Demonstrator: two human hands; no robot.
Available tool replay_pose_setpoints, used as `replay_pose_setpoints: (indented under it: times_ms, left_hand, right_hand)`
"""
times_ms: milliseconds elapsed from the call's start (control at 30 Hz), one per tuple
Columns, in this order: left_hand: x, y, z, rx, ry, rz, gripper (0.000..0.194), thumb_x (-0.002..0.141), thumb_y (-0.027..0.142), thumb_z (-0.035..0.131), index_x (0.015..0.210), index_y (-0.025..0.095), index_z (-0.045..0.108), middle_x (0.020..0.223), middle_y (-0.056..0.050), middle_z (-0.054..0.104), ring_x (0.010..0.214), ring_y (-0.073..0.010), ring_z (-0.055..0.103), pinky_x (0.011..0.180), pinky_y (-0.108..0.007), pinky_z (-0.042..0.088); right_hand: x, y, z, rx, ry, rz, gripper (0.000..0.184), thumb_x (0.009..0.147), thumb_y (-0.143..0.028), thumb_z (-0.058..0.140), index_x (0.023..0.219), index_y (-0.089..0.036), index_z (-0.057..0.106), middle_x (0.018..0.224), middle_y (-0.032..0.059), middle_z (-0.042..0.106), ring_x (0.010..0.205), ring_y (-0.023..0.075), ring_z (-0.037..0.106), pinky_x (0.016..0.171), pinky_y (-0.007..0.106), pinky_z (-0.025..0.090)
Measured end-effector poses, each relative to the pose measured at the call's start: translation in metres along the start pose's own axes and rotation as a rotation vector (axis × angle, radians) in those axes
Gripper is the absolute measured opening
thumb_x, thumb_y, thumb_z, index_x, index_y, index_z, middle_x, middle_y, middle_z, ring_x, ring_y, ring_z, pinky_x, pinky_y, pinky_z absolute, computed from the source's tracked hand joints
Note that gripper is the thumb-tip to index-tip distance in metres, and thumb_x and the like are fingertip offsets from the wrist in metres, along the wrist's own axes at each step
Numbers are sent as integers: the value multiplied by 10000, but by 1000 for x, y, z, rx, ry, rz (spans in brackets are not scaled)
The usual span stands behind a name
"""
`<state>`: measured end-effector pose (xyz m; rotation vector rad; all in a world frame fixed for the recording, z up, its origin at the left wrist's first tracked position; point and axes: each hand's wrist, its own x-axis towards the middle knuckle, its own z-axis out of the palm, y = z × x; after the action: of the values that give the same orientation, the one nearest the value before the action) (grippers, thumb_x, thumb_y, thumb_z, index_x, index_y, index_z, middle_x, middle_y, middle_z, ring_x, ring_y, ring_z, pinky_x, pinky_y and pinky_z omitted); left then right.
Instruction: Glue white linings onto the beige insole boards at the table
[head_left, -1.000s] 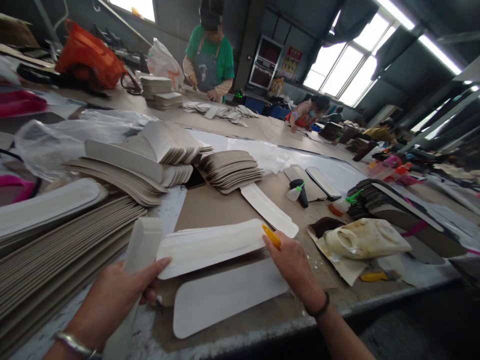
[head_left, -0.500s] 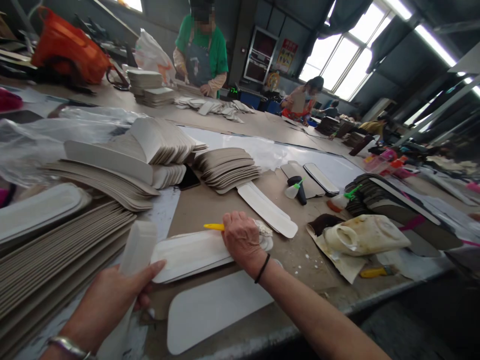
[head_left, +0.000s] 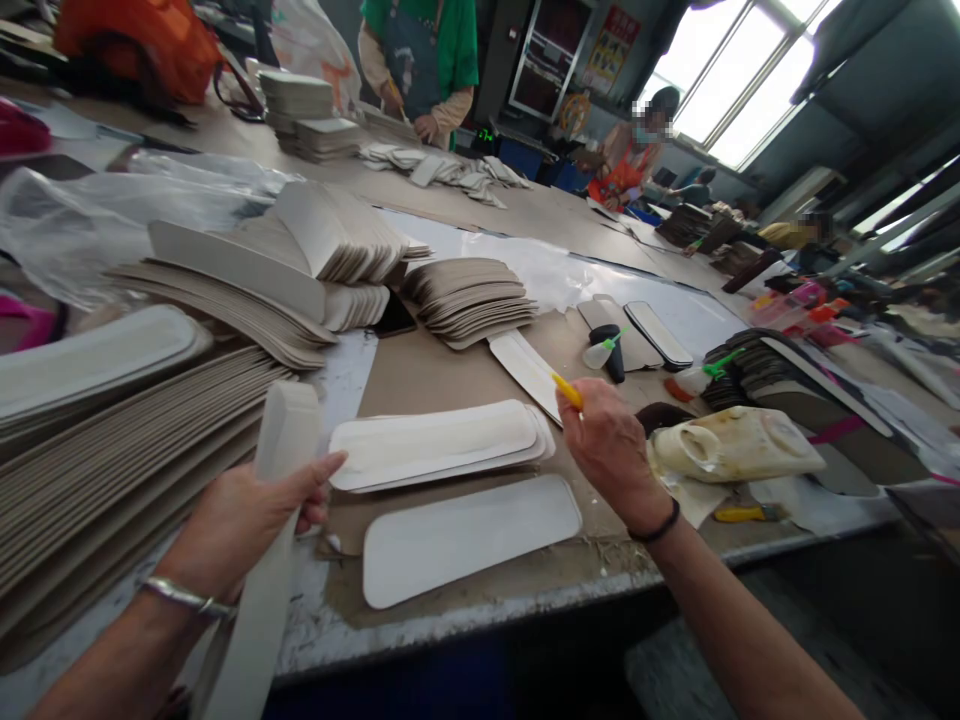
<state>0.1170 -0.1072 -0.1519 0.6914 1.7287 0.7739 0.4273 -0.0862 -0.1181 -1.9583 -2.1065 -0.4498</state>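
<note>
My left hand (head_left: 251,510) is closed around a long whitish strip (head_left: 289,430) that hangs down past the table edge. Its thumb tip is at the left end of a small stack of white rounded panels (head_left: 442,440). My right hand (head_left: 609,445) grips a brush by its yellow handle (head_left: 568,390), to the right of that stack; the bristles are hidden behind the hand. Just right of this hand lies a cut-open, cream-stained plastic jug (head_left: 739,445). A single white panel (head_left: 472,540) lies flat in front of the stack.
Large stacks of grey-brown panels (head_left: 142,490) fill the left side. A fanned pile (head_left: 472,300) and small glue bottles (head_left: 602,352) sit farther back. Another yellow-handled brush (head_left: 742,514) lies near the front edge. Across the table stands a person in green (head_left: 457,50).
My right hand has lifted off the stacked panels and moved right with the brush, toward the jug. My left hand still holds the strip at the stack's left end. The view has shifted.
</note>
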Motion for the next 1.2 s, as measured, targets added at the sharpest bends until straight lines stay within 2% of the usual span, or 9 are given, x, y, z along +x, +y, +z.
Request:
replay_pose_setpoints:
  times_ms: [100,200,300,433,533,633,833,1000,1200]
  left_hand:
    - [-17,-6,-10,-89,63,-26,391,503,416,771,670,129,565,452,57,570,460,-87,495,486,-194,383]
    - [-39,-24,-11,-68,-75,-68,407,501,495,750,577,135,576,437,21,566,440,-96,475,480,-214,382]
    - [-51,-48,-1,-19,-262,-98,444,541,563,696,530,130,599,455,-34,593,440,-115,488,488,-240,377]
    - [-50,-64,15,-31,-314,-96,413,528,530,676,521,123,604,463,-73,606,435,-131,502,499,-262,384]
    - [-46,-63,20,-18,-328,-76,352,525,473,659,486,130,586,436,-78,593,413,-130,493,485,-260,372]
    - [-46,-63,21,9,-319,-57,312,512,435,640,450,137,572,410,-77,579,398,-136,494,476,-263,373]
    - [-48,-67,20,33,-334,-26,312,536,439,616,453,141,583,427,-81,603,406,-145,509,490,-273,399]
    - [-48,-68,21,67,-324,-12,327,537,469,612,462,151,587,436,-95,616,415,-165,526,494,-289,414]
    - [-50,-71,21,101,-303,-8,315,559,476,606,461,178,591,460,-93,630,442,-189,554,516,-302,430]
  right_hand:
    - [-25,-15,-23,445,68,51,366,957,-448,318,864,-183,552,827,68,570,794,206,529,758,338,422]
    - [-51,-43,-31,897,-55,205,417,921,-553,354,854,-193,553,718,8,523,627,141,502,619,276,439]
    - [-73,-74,-23,1286,-183,406,451,867,-624,420,804,-188,514,632,-37,473,475,89,453,466,223,410]
    - [-91,-106,-1,1521,-302,592,471,802,-649,515,820,-179,504,598,-38,533,483,106,549,482,224,467]
    - [-98,-117,13,1547,-332,654,475,755,-635,587,832,-172,513,589,-38,558,483,118,584,494,229,492]
    - [-102,-116,17,1484,-297,633,472,726,-611,631,833,-162,536,621,-26,573,495,126,599,502,236,503]
    - [-102,-108,0,1350,-196,595,426,728,-582,643,788,-164,581,633,-3,581,509,144,596,511,260,518]
    - [-106,-112,-2,1339,-226,572,390,750,-556,633,793,-170,598,623,11,604,520,164,608,520,272,514]
    - [-114,-73,2,889,-53,442,313,822,-481,559,786,-177,621,716,63,651,632,193,626,596,302,513]
